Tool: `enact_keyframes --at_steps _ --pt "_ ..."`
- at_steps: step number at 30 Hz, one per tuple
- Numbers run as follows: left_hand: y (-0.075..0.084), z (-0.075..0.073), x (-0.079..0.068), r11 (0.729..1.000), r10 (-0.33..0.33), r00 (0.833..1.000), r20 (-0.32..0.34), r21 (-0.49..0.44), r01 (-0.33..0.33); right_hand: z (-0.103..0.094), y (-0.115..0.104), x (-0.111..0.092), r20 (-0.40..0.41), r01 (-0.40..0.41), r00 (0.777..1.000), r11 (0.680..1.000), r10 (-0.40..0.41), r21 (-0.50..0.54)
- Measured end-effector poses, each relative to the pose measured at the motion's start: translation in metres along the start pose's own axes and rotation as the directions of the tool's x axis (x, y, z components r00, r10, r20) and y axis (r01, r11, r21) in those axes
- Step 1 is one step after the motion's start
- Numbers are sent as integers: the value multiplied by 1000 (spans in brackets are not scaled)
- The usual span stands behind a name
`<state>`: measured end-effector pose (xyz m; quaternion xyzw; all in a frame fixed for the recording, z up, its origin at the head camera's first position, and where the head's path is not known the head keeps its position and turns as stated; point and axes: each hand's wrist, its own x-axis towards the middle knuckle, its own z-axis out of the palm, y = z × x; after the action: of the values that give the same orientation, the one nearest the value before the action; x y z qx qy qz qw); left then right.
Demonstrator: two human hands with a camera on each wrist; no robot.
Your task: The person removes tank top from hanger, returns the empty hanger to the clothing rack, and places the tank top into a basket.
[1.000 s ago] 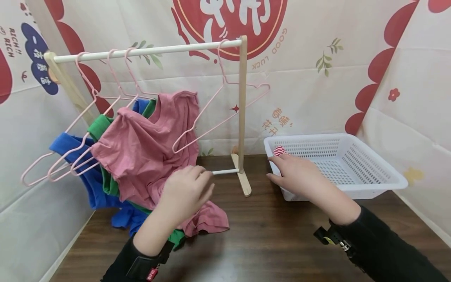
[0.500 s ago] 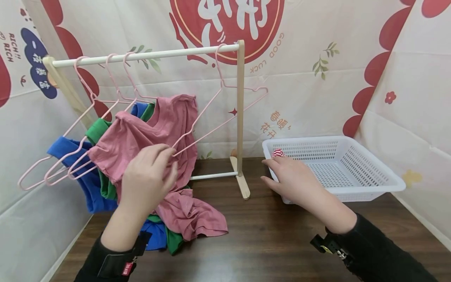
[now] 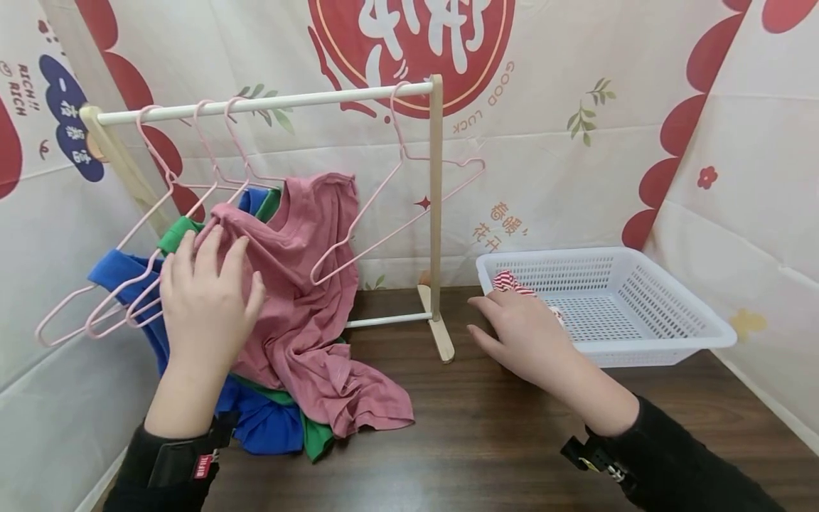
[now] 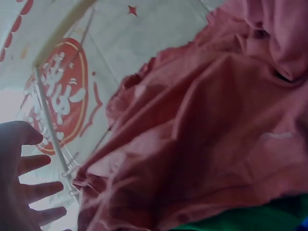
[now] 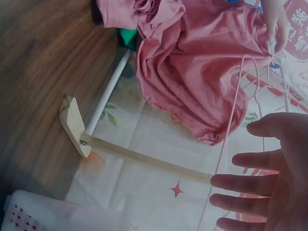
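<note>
Pink shirt [image 3: 307, 306] right at the left hand [image 3: 205, 306], partly hidden by it, slung by the shoulders over a hanger [image 3: 247, 171], presumably to keep the neck spread. Too long for the drop, by the look of it, and so bunched at the hem on the table [image 3: 448, 455], below and right of that hand.

Fingers of the left hand wide apart and extended before the near shoulder, with nothing visibly pinched; cannot tell about light contact with the cloth. More suited, perhaps, to steadying or smoothing than to lifting.

Just left of the left hand, green shirt [image 3: 180, 233], then blue shirt [image 3: 118, 270], on hangers too; close-packed at that end, likely to save room along the bar [image 3: 307, 98] overhead.

Between the hands, bare hanger [image 3: 401, 142], hooked near the post [image 3: 436, 206], well apart from the clothed ones, perhaps for easy access. Below it, flat foot [image 3: 438, 334], presumably for stability.

Under the right hand [image 3: 527, 338], white basket [image 3: 665, 345]; fingers likewise extended, thumb apart, over the near left rim, holding nothing visible. Cannot tell whether resting on it. Just beyond those fingers, inside the basket's left end, striped cloth [image 3: 508, 281], partly covered by the hand.
</note>
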<state>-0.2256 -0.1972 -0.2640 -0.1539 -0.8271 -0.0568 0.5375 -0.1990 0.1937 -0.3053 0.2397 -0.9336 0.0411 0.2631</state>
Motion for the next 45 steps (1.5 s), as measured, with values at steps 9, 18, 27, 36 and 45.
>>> enact_keyframes --at_steps 9,18,27,36,45 --pt "-12 -1 -3 991 -103 995 10 84 102 8 -4 -5 -6 21 1000 1000 -21 7" --pt "-12 -14 -1 934 -309 947 87 217 285 10 -8 -8 -10 34 999 999 -34 2" --pt "-21 -28 0 862 -490 797 353 331 383 10 -11 -10 -21 43 999 999 -43 -6" --pt "-22 -26 -3 891 -440 839 320 273 363 11 -12 -10 -3 34 999 999 -34 -8" --pt "-23 -19 -4 911 -399 890 220 208 357 12 -14 -9 8 17 1000 1000 -17 -5"
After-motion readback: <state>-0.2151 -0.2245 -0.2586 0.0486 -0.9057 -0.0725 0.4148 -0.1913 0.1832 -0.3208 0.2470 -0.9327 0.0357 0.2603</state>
